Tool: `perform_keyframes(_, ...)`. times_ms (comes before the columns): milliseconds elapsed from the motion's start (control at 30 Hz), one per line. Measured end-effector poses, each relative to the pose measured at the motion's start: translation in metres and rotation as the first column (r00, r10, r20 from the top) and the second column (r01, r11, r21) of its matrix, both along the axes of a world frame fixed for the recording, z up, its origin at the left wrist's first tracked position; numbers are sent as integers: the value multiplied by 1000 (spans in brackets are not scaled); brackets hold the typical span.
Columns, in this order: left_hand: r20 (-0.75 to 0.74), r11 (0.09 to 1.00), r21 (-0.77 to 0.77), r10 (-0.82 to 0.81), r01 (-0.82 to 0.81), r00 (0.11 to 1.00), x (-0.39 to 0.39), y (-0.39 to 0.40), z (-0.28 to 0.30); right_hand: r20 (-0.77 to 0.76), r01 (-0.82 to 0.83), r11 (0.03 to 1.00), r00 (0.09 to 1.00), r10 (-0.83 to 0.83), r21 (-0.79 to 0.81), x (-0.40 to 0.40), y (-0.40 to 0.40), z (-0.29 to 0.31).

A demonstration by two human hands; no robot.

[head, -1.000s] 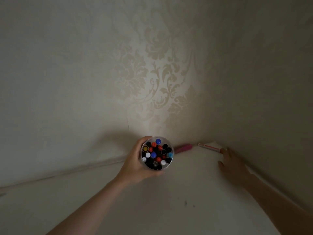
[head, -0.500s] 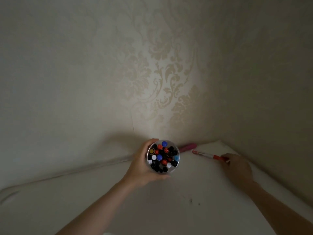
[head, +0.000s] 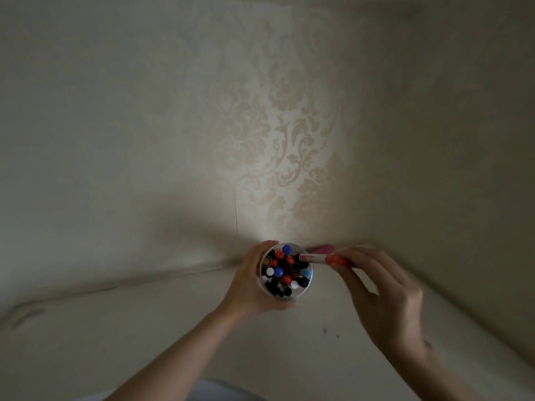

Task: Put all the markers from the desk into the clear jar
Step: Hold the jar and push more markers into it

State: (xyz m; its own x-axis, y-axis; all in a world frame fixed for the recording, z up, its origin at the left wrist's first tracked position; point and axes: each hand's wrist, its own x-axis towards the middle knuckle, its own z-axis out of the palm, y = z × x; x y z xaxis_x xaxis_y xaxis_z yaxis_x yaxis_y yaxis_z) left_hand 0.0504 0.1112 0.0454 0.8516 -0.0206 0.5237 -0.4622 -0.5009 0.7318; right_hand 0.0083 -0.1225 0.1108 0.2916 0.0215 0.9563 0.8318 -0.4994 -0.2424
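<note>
My left hand (head: 249, 285) wraps around the clear jar (head: 309, 285), which stands upright on the white desk (head: 144, 342) and is packed with several markers, caps up in red, blue, black and white. A white marker with an orange cap (head: 321, 259) is pinched in the fingers of my right hand (head: 385, 296). It lies almost level, its free end over the jar's right rim. Behind the jar, a pink marker (head: 324, 249) lies against the wall, partly hidden.
The desk fits into a corner of two walls with pale patterned wallpaper (head: 289, 140). Small dark specks (head: 325, 331) mark the desk in front of the jar. A pale grey shape (head: 220, 392) shows at the bottom edge.
My right hand has picked the orange-capped marker up from the desk's far right corner and carried it left to the jar's rim. My left hand has stayed on the jar.
</note>
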Motion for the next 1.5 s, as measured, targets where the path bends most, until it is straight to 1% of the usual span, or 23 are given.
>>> perform_keyframes(133,17,999,-16,31,-30,999,-3,2,-2,60,14,996,998,-8,-93,13,15,-1)
perform_keyframes(300,23,996,-57,75,-74,997,-2,8,-3,67,-6,990,998,15,-143,23,34,11)
perform_keyframes(433,28,996,-62,67,-65,997,-2,8,-3,115,7,951,993,30,-308,26,45,5)
perform_keyframes(500,-1,997,-60,50,-50,999,-4,6,-4,67,44,933,998,-21,-358,29,49,-4)
perform_keyframes(533,-13,997,-60,45,-45,999,-5,4,-4,12,58,938,998,-57,-342,30,51,-5)
perform_keyframes(600,-22,997,-66,38,-39,999,-5,3,-4,-89,102,962,988,-129,-253,34,55,-5)
perform_keyframes(667,-31,995,-87,41,-43,999,-3,3,-3,-101,157,966,978,-181,-205,41,59,-3)
perform_keyframes(733,-39,994,-100,42,-46,998,-3,3,-2,-75,200,953,972,-222,-226,49,61,-5)
perform_keyframes(833,-43,993,-108,42,-46,998,-5,5,2,-56,315,896,935,-349,-312,53,62,-15)
perform_keyframes(933,-32,990,-130,59,-62,998,-3,9,5,-48,382,793,888,-457,-474,47,65,-16)
perform_keyframes(1100,-30,990,-118,69,-72,997,7,4,4,5,419,659,846,-533,-624,56,56,-10)
perform_keyframes(1167,-7,993,-100,59,-60,998,11,-4,7,-47,379,603,820,-570,-702,59,63,-13)
perform_keyframes(1200,4,995,-84,57,-56,998,13,-8,8,-102,338,608,813,-574,-719,59,68,-18)
perform_keyframes(1233,9,995,-81,53,-52,999,14,-10,8,-169,299,645,811,-560,-703,59,71,-23)
perform_keyframes(1267,6,995,-93,47,-46,999,15,-10,8,-249,256,728,825,-508,-636,60,71,-28)
perform_keyframes(1300,-2,993,-106,43,-43,999,15,-7,8,-343,203,838,845,-411,-506,61,66,-30)
perform_keyframes(1333,-12,992,-113,47,-48,999,15,-4,8,-416,157,929,860,-295,-336,63,58,-30)
perform_keyframes(1367,-21,992,-116,54,-56,998,15,0,8,-451,120,981,875,-176,-151,67,48,-30)
perform_keyframes(1400,-24,991,-123,59,-61,998,15,5,8,-461,106,994,882,-96,-5,78,36,-33)
perform_keyframes(1433,-24,989,-132,60,-63,998,15,10,7,-498,126,991,863,-84,51,93,24,-40)
perform_keyframes(1467,-23,988,-140,57,-60,998,16,13,8,-576,151,989,809,-119,8,110,16,-48)
perform_keyframes(1500,-26,988,-144,52,-55,998,17,16,8,-659,140,982,727,-190,-129,127,10,-59)
